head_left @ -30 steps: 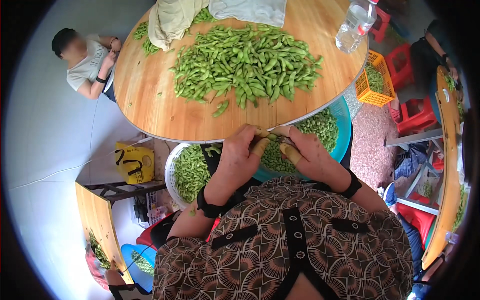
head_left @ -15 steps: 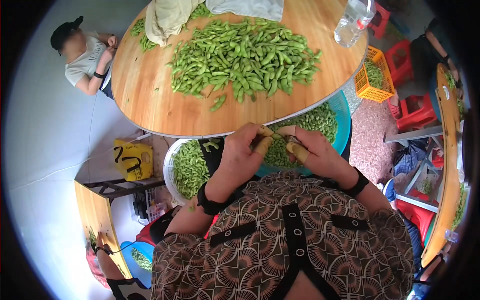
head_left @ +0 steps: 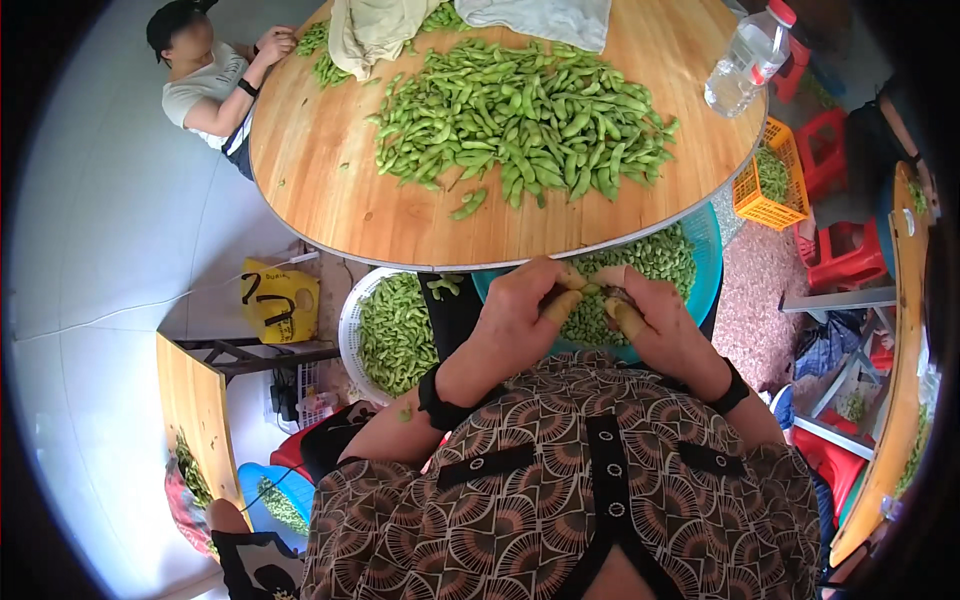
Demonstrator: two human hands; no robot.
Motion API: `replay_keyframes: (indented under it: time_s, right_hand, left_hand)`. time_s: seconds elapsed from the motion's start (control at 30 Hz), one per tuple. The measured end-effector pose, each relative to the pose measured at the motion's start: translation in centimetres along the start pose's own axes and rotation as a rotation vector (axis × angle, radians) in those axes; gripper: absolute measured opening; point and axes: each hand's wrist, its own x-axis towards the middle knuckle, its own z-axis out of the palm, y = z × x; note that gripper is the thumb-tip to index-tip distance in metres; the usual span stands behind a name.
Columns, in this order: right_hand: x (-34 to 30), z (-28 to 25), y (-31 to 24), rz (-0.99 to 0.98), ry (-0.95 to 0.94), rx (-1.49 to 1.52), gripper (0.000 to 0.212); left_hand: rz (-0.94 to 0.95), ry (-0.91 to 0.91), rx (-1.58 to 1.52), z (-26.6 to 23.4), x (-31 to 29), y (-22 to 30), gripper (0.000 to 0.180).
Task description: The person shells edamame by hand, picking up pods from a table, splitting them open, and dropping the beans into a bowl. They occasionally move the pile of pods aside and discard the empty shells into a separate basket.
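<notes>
My left hand and my right hand come together just off the table's near edge, thumbs and forefingers pinched. Yellowish covers wrap some of the fingertips. Between the fingertips a green soybean pod shows only in part; the fingers hide the rest. Directly below is a teal basin filled with shelled green beans. On the round wooden table ahead lies a broad heap of unshelled soybean pods, with a few stray pods at its near side.
A white basket of green pods stands left of my knees. Cloths and a water bottle lie or stand on the table. A person sits at the far left. An orange crate and red stools are right.
The whole view has shifted, so the table and basins appear farther right. My hands stay joined at the fingertips. The person at the far left now has a hand at the table's edge.
</notes>
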Motion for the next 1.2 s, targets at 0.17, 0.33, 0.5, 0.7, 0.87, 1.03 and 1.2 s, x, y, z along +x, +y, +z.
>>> replay_keyframes:
  time_s: [0.17, 0.33, 0.5, 0.7, 0.87, 1.03, 1.2]
  right_hand:
    - [0.2, -1.8, 0.4, 0.283, -0.271, 0.402, 0.017]
    - [-0.4, -1.2, 2.4, 0.524, -0.407, 0.794, 0.017]
    - [-0.3, 1.2, 1.8, 0.341, -0.079, 0.614, 0.019]
    - [1.0, 2.5, 2.6, -0.001, 0.18, 0.162, 0.024]
    - [1.5, 2.1, 1.8, -0.024, 0.083, -0.119, 0.029]
    - [1.5, 2.4, 2.0, -0.145, 0.146, -0.212, 0.028]
    - [0.8, 1.3, 2.9, -0.109, 0.048, -0.203, 0.024]
  left_hand:
    - [0.193, -0.124, -0.001, -0.6, -0.1, -0.9, 0.015]
    - [0.44, -0.081, 0.141, 0.5, -0.1, -1.3, 0.016]
    - [0.266, 0.073, 0.166, 1.8, -0.3, -0.8, 0.022]
    - [0.314, 0.172, 0.284, 2.3, -0.5, -0.7, 0.025]
    - [0.316, 0.137, 0.33, 2.4, -1.2, -1.5, 0.023]
    - [0.128, 0.101, 0.12, 2.2, -1.6, -1.4, 0.019]
    - [-0.044, -0.124, 0.374, -2.4, -2.5, 0.1, 0.012]
